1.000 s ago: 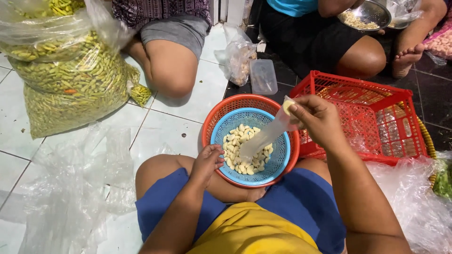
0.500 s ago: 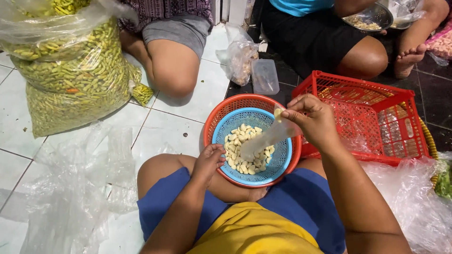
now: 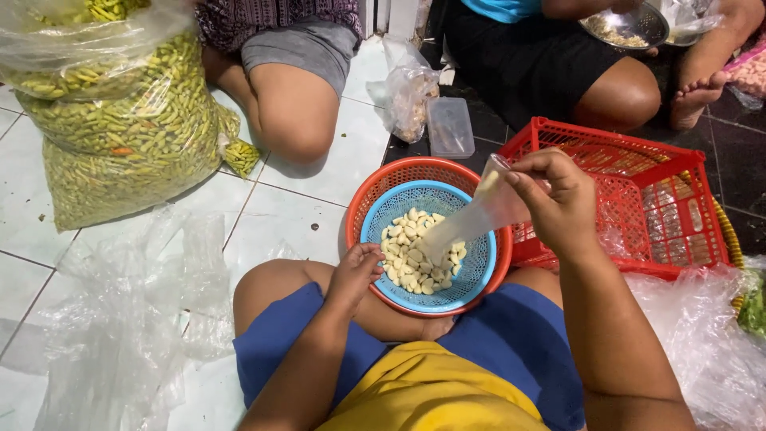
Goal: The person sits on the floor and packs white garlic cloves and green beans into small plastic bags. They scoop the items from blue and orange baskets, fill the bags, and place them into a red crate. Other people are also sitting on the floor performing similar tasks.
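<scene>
Largest first: two big clear sacks of green chillies (image 3: pixel 120 136), stacked at ten o'clock from our hands, well apart from them. One loose clear plastic sheet (image 3: pixel 112 311) lies on the white floor tiles (image 3: pixel 311 199) at eight o'clock.

One red crate (image 3: pixel 638 199) sits at three o'clock, touching the red basket (image 3: pixel 399 172). That one red basket holds one blue basket (image 3: pixel 471 279) nested inside it; both rest against our knees.

Inside the blue basket lies a heap of peeled garlic cloves (image 3: pixel 411 259), too many to count. The heap lies just at two o'clock of our left hand (image 3: pixel 355 271), whose fingers are curled at the blue rim; we cannot tell if they grip a clove.

Our right hand (image 3: pixel 558 199) is closed around the top of one small clear plastic bag (image 3: pixel 471 219), tilted, its lower end down over the cloves at eight o'clock from the hand. One clove shows near the bag's top.

One clear lidded box (image 3: pixel 451 128) and one knotted plastic bag (image 3: pixel 411 92) lie at twelve o'clock.

Two other people sit at twelve and one o'clock.
</scene>
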